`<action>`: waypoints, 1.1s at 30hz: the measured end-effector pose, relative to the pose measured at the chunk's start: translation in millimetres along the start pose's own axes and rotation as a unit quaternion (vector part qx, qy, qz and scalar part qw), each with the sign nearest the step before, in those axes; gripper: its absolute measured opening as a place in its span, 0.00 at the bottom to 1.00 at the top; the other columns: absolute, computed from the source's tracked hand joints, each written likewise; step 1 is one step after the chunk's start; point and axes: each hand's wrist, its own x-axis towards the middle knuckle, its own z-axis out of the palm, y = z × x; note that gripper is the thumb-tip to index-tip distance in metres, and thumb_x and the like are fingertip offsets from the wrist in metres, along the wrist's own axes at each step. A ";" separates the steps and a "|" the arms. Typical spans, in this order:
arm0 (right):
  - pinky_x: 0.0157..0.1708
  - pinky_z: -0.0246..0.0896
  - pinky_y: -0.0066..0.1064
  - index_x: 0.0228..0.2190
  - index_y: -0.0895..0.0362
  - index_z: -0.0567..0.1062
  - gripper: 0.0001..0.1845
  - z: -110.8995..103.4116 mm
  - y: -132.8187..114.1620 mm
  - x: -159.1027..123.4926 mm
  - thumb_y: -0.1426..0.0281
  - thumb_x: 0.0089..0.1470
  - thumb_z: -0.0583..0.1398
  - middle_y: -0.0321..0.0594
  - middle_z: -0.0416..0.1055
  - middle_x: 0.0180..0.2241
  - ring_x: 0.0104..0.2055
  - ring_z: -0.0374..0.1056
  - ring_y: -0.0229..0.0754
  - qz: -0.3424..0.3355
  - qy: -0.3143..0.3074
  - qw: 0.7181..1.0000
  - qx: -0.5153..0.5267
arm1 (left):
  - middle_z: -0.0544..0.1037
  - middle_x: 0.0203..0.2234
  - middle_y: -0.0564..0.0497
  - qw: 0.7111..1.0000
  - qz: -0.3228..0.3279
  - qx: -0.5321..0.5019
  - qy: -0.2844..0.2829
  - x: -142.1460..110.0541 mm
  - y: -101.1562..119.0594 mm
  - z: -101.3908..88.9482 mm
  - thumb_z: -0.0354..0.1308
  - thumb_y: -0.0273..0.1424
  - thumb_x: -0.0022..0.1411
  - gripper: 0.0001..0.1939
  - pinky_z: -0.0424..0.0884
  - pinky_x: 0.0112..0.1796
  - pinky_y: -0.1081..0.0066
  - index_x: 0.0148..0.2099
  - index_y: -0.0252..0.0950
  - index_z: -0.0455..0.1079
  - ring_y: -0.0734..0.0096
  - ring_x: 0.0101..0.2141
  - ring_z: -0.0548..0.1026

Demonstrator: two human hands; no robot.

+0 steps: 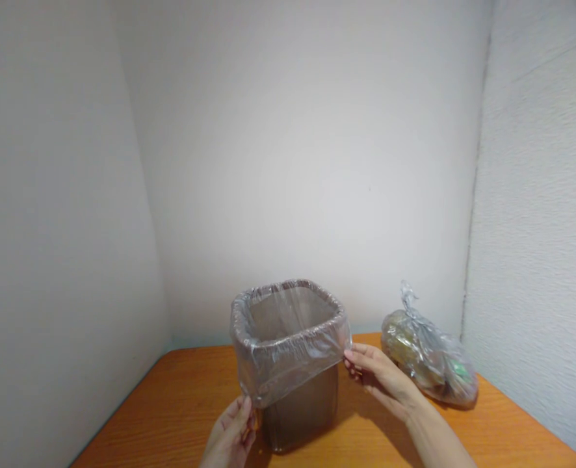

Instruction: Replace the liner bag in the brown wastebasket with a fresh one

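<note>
A brown trash bin (300, 416) stands upright on the wooden table. A clear plastic trash bag (292, 367) lines it, its top folded over the rim and hanging down outside. My left hand (232, 432) pinches the bag's lower edge at the near left corner. At the right corner, my right hand (373, 374) pinches the same hanging edge between thumb and fingers. Inside the bin, the film lies loosely against the far wall; the bottom is hidden from here.
A tied clear plastic bag of trash (427, 357) lies at the right of the table (171, 403), near the wall. White walls (307, 162) close in the table at the back and on both sides.
</note>
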 end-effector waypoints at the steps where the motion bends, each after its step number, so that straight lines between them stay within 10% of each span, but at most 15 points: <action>1: 0.27 0.51 0.23 0.27 0.59 0.76 0.17 -2.7 2.7 1.6 0.61 0.43 0.73 0.34 0.70 0.25 0.25 0.60 0.30 0.000 -0.001 1.000 -0.006 | 0.76 0.24 0.54 1.000 0.000 -0.004 -0.003 2.6 -1.9 -2.7 0.79 0.34 0.36 0.20 0.68 0.31 0.76 0.29 0.34 0.74 0.75 0.27 0.72; 12: 0.26 0.51 0.28 0.27 0.57 0.78 0.11 -26.8 23.4 21.0 0.65 0.40 0.69 0.34 0.71 0.23 0.24 0.60 0.35 -0.035 0.044 0.991 -0.125 | 0.76 0.25 0.55 0.996 0.071 0.048 0.004 19.5 -18.1 -22.1 0.78 0.44 0.34 0.28 0.68 0.29 0.77 0.34 0.35 0.73 0.76 0.26 0.71; 19: 0.56 0.57 0.39 0.38 0.55 0.80 0.17 -4.5 14.6 18.4 0.72 0.42 0.62 0.42 0.79 0.43 0.50 0.70 0.49 -0.117 0.000 0.977 -0.176 | 0.76 0.48 0.43 0.968 0.190 0.153 0.059 26.0 -44.9 -27.7 0.79 0.36 0.33 0.40 0.70 0.51 0.61 0.50 0.42 0.68 0.53 0.50 0.74; 24: 0.47 0.65 0.40 0.35 0.59 0.82 0.12 -0.6 -12.2 -10.5 0.66 0.49 0.63 0.47 0.81 0.38 0.43 0.75 0.49 -0.022 -0.141 0.951 -0.275 | 0.77 0.50 0.44 0.988 0.114 0.108 -0.014 27.9 -23.2 -14.6 0.73 0.41 0.47 0.26 0.65 0.57 0.62 0.48 0.42 0.72 0.54 0.56 0.70; 28: 0.41 0.66 0.34 0.43 0.60 0.80 0.21 -6.7 -21.8 -27.6 0.59 0.51 0.66 0.51 0.80 0.42 0.40 0.77 0.45 0.120 -0.283 0.923 -0.232 | 0.77 0.45 0.49 0.988 0.142 0.039 0.043 37.2 -23.1 -14.5 0.70 0.46 0.49 0.23 0.70 0.47 0.67 0.46 0.45 0.72 0.63 0.47 0.75; 33: 0.32 0.61 0.27 0.35 0.60 0.80 0.20 -17.2 -17.9 -19.6 0.55 0.50 0.67 0.45 0.80 0.33 0.33 0.73 0.38 0.079 -0.185 0.948 -0.246 | 0.77 0.33 0.52 0.975 0.168 0.086 0.122 39.2 -20.7 -23.5 0.69 0.54 0.44 0.26 0.69 0.34 0.73 0.36 0.40 0.73 0.69 0.33 0.74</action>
